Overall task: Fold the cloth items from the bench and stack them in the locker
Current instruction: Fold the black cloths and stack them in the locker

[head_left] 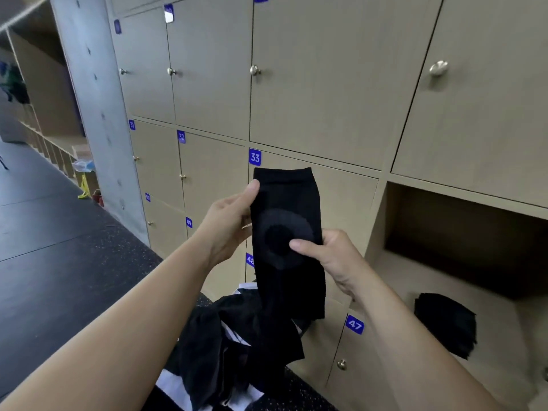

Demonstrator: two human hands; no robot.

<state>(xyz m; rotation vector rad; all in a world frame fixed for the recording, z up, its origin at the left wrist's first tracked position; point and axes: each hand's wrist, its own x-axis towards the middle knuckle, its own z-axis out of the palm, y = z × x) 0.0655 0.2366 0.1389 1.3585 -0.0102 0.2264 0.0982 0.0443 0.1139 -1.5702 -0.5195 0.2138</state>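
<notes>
I hold a black sock [289, 209] upright in front of locker door 33. My left hand [234, 218] pinches its left edge near the cuff, thumb on the front. My right hand [329, 256] grips its right side lower down, thumb pressed on the dark grey heel circle. Below the sock, a pile of black and white cloth items [234, 351] lies on the bench. To the right, the open locker [462, 226] holds a folded black cloth item [444, 324] on its floor.
A wall of shut beige lockers with metal knobs and blue number tags, such as tag 33 [255, 157] and tag 47 [354, 324], fills the view. A grey concrete pillar [98, 114] stands at the left. Dark floor [44, 232] stretches to the left.
</notes>
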